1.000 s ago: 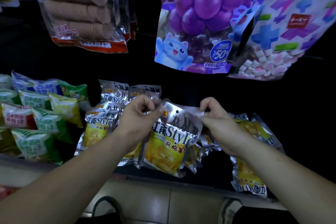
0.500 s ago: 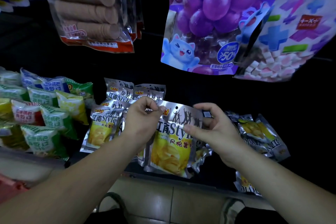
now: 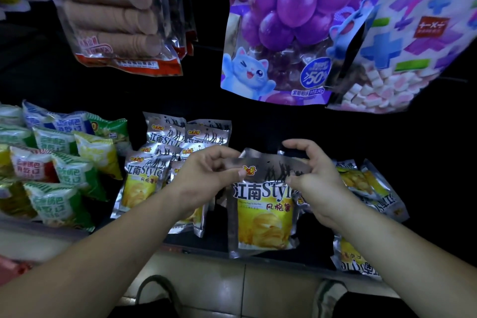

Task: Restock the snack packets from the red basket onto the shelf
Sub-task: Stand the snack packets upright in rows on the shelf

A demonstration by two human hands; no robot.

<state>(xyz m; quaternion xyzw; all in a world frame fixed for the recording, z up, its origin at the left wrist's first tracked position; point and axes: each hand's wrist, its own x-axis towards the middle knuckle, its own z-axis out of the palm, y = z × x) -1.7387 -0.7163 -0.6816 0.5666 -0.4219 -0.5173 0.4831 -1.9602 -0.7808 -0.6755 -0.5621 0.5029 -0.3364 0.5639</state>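
Two hands hold one silver-and-yellow chip packet [image 3: 262,217] upright over the front edge of the shelf [image 3: 215,240], between a left pile [image 3: 144,181] and a right pile [image 3: 366,183] of like packets: the left hand [image 3: 206,178] pinches its top left corner, the right hand [image 3: 318,188] its top right.

Silver chip packet [image 3: 260,214] — "江南Style"; purple grape bag [image 3: 278,28] — "BaoPi GuoDong", ">50%"; clear wafer bag [image 3: 111,15] — "山楂片".

Dim light, black back panel [image 3: 77,90] (near featureless), glossy beige tiled floor [image 3: 214,284] below
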